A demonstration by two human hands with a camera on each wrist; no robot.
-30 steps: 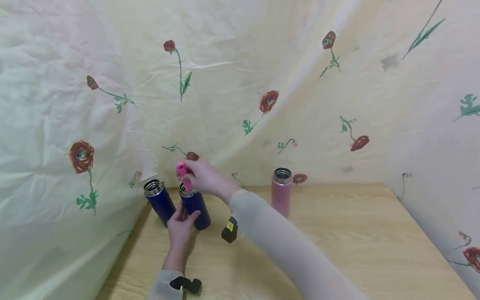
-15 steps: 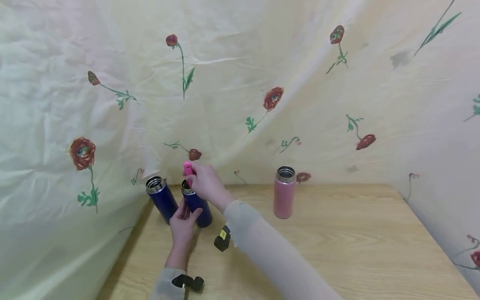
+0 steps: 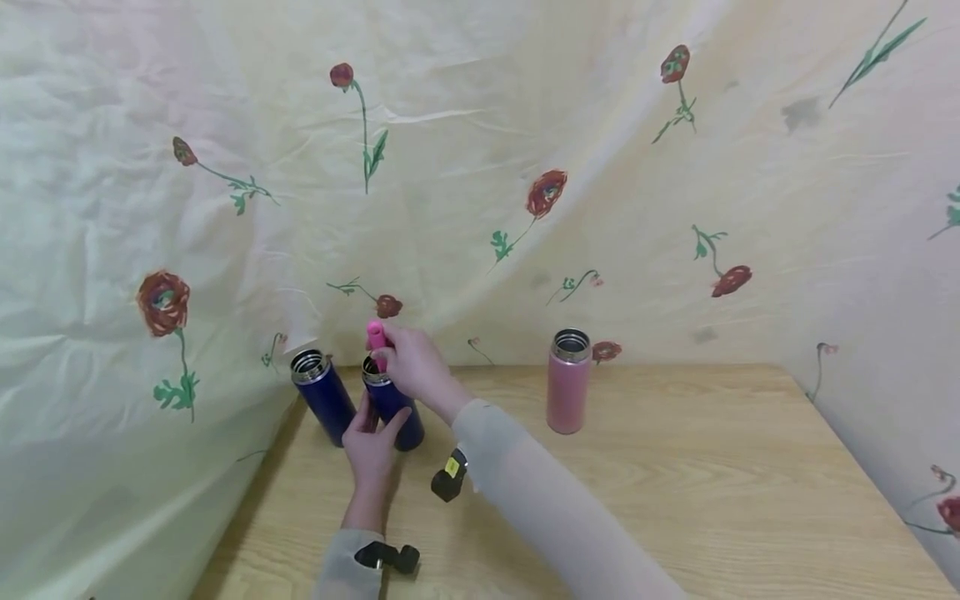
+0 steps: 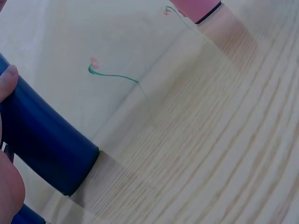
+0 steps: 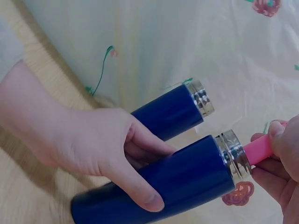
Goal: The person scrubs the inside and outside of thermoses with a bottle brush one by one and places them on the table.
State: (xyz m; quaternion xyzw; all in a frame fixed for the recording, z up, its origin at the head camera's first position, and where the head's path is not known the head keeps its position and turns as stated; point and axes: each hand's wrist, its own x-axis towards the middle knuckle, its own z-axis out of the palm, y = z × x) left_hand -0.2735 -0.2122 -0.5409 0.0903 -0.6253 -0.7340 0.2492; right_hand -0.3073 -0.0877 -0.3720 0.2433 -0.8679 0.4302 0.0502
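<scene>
Pink stick point(image 3: 377, 342): Stood nearly upright, left of centre in the lower half of the head view, with its lower end at the mouth of the gripped blue bottle point(image 5: 196, 175); could not tell how deep.
Right hand point(image 3: 416, 364): Pinched the pink stick between thumb and bent fingers, just above the bottle's shiny metal neck.
Left hand point(image 3: 368, 452): Held the gripped blue bottle around its body, with thumb on one side and the other fingers curled round the far side.
Done so far: Seemed, as a judgement, to have steadied the bottle and lined up the stick with its opening.
Left to do: Not yet released from the right hand; could not judge whether going in or coming out.
Second blue bottle point(image 3: 322, 404): Stood uncapped just left of the gripped one, close beside the left hand.
Pink bottle point(image 3: 567, 396): Stood upright and uncapped, right of centre, well apart from both hands.
Surface point(image 3: 675, 492): Spread pale and wood-grained along the bottom of the frame.
Flowered cloth point(image 3: 450, 125): Hung across the upper frame and down both sides.
In the way: Blocked part of the gripped bottle's mouth with the right hand; looked cramped toward the left, beside the second bottle and cloth.
</scene>
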